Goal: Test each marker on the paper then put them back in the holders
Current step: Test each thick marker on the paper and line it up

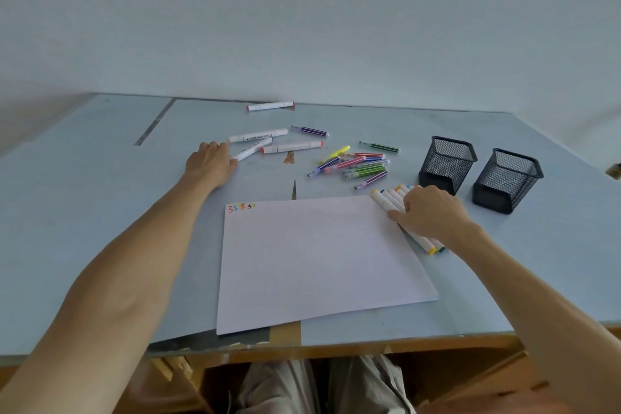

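**Fetching the next marker**

Left hand (211,161) far out on the counter (100,158), fingers loosely spread, tips touching a white marker (250,150), nothing clamped yet. Right hand (430,212) flat, fingers together, pressing the marker row (391,200) beside the paper (312,262). Best to pinch mid-barrel, lift clear of neighbours, uncap over the paper. Both holders (447,163) empty, well right; a few test marks at the paper's top corner.
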